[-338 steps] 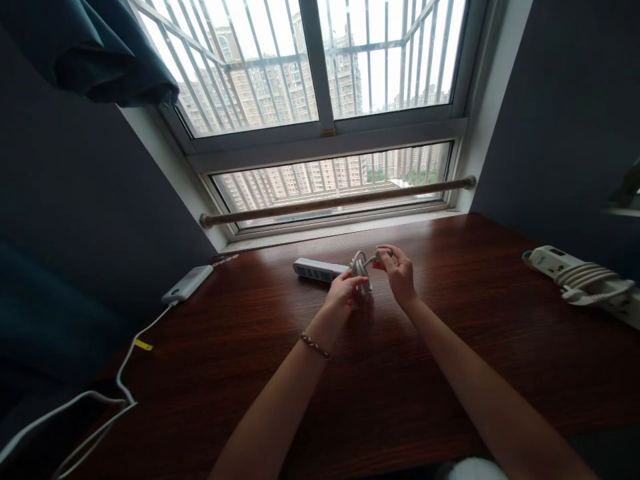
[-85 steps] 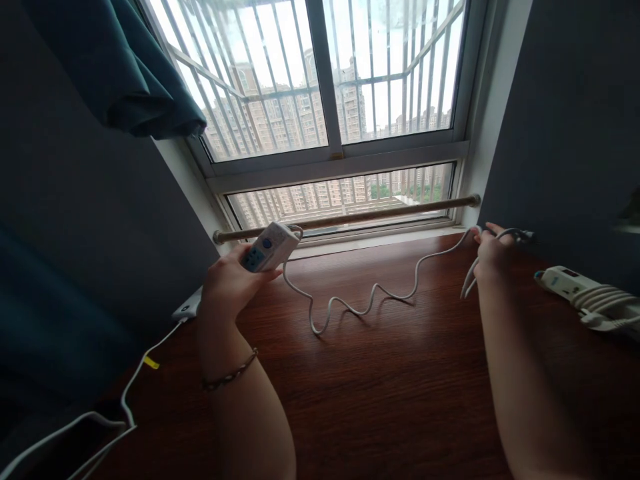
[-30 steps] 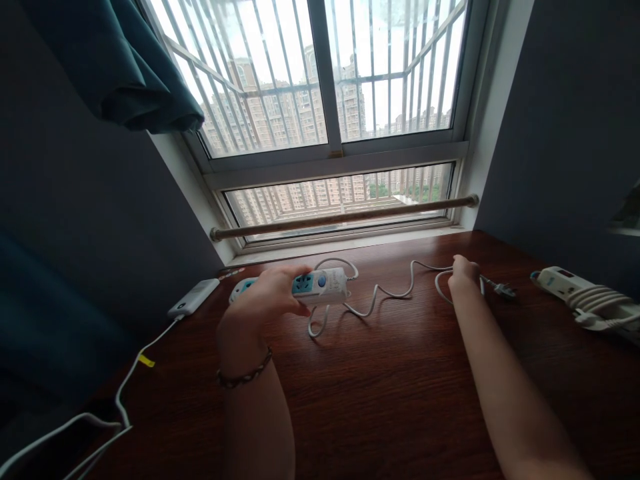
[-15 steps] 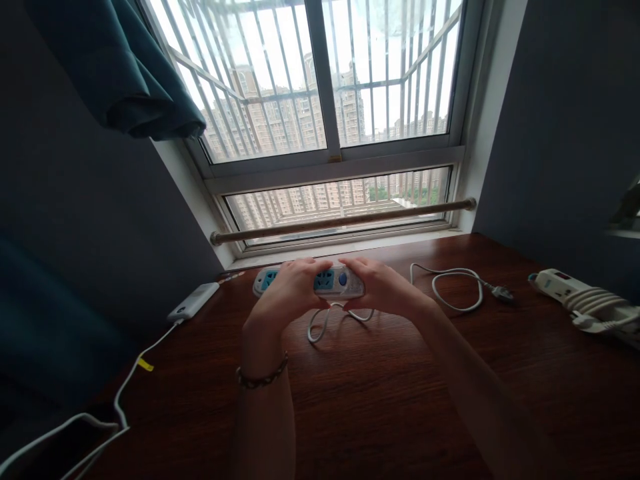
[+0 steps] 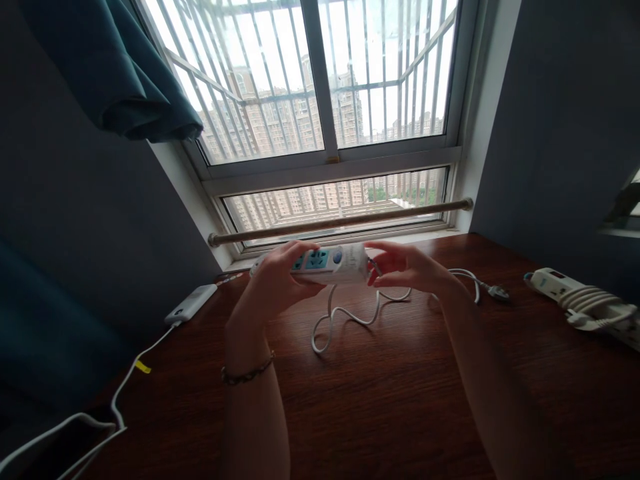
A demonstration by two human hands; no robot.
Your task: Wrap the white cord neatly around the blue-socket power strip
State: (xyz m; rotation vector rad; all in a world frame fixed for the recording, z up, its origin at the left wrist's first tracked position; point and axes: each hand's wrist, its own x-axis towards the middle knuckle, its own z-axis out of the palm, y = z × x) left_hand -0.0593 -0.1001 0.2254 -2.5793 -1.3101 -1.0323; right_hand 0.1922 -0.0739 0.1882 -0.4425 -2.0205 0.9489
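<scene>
A white power strip (image 5: pixel 351 265) with blue socket faces and a round blue switch is held level above the wooden surface. My left hand (image 5: pixel 273 280) wraps round its left half, thumb below and fingers over the top. At the strip's right end, my right hand (image 5: pixel 407 265) has its fingers curled round the start of the white cord (image 5: pixel 374 265). The cord droops in loose curves on the wood beneath the strip. Its plug (image 5: pixel 498 293) lies farther right, partly past my right forearm.
A second power strip (image 5: pixel 550 283) wound with its own cord lies at the right. To the left, a white adapter (image 5: pixel 191 303) trails a white cable. A brown wooden surface (image 5: pixel 360 407) spans below the window rail (image 5: pixel 340 222); a blue curtain (image 5: pixel 135 87) hangs upper left.
My right hand has slid off the strip's right part to the cord at its end. The strip is raised and tilted slightly, and the cord beneath is drawn into wider curves.
</scene>
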